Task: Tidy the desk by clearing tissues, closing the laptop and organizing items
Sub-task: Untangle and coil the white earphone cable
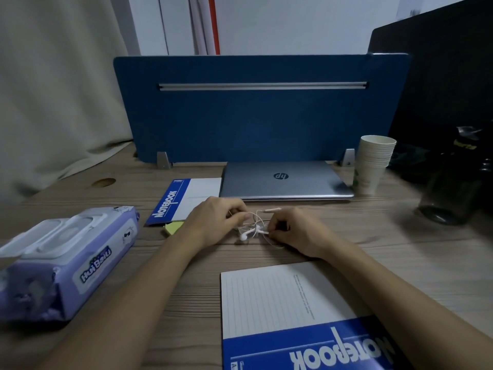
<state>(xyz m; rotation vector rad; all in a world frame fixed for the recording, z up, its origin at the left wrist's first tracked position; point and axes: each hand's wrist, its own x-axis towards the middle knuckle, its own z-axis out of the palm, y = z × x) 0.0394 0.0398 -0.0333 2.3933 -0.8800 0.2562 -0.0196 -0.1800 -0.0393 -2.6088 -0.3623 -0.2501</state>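
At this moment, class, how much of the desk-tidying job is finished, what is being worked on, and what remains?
Done: the laptop is closed, and no loose tissues show. In hand: the left hand and right hand both pinch the tangled white earphones. Left: the near notebook, the far notebook, the yellow sticky notes and the wipes pack lie scattered, and the pack's lid stands open.

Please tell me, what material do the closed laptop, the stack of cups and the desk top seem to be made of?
The closed silver laptop looks like brushed metal, or perhaps painted plastic: its lid has an even matte grey sheen. The stack of white cups seems paper: thin rolled rims, dull surface. The brown desk top shows wood grain lines, though it may be printed laminate.
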